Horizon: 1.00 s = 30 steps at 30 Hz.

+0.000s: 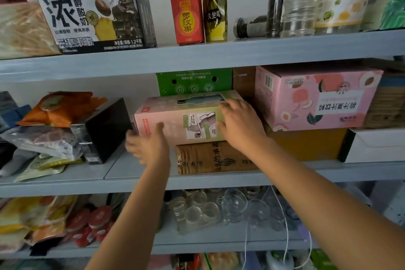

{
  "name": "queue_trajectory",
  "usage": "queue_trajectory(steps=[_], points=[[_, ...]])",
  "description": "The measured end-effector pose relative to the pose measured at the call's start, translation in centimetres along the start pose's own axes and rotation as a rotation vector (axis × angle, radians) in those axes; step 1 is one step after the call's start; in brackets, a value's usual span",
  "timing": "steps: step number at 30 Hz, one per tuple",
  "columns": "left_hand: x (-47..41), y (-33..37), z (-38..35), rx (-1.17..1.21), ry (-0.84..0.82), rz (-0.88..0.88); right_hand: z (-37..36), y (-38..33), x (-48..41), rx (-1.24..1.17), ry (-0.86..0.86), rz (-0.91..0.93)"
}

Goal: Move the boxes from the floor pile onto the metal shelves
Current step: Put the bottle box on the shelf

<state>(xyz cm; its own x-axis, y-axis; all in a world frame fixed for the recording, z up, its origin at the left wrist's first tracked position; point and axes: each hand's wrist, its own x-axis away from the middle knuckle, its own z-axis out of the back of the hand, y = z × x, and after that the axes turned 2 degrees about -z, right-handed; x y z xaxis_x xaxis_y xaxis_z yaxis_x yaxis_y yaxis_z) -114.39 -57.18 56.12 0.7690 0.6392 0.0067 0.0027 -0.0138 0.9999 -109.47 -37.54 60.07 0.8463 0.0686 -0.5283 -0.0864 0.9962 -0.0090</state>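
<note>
Metal shelves (197,55), pink box (175,116) on brown carton (197,158) — right hand (241,125) pressing it, left hand (149,144) near, grips released

A pink box (175,120) lies on a brown carton (210,158) on the shelf (197,180). The right hand (238,125) rests on its right end; the blurred left hand (149,144) spreads at its front.
</note>
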Motion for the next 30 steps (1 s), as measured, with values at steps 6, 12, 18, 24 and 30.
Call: queue_trajectory(steps=[6, 12, 18, 24, 30], points=[[-3.4, 1.0, 0.2, 0.09, -0.358, -0.091, -1.2, -0.3, -1.1, 0.029, 0.012, -0.008], [-2.0, 1.5, -2.2, 0.065, -0.549, -0.092, -1.7, 1.5, -1.5, 0.073, 0.006, -0.125], [-2.1, 0.9, -3.0, 0.076, -0.568, -0.092, -1.6, 2.0, -1.4, 0.031, 0.003, -0.151], [-1.9, 1.4, -2.4, 0.044, -0.589, -0.101, -1.2, 1.8, -1.1, -0.002, 0.011, -0.188], [-0.1, 1.8, -1.6, 0.03, -0.559, -0.158, -1.1, 1.7, -1.2, -0.059, -0.026, -0.2]])
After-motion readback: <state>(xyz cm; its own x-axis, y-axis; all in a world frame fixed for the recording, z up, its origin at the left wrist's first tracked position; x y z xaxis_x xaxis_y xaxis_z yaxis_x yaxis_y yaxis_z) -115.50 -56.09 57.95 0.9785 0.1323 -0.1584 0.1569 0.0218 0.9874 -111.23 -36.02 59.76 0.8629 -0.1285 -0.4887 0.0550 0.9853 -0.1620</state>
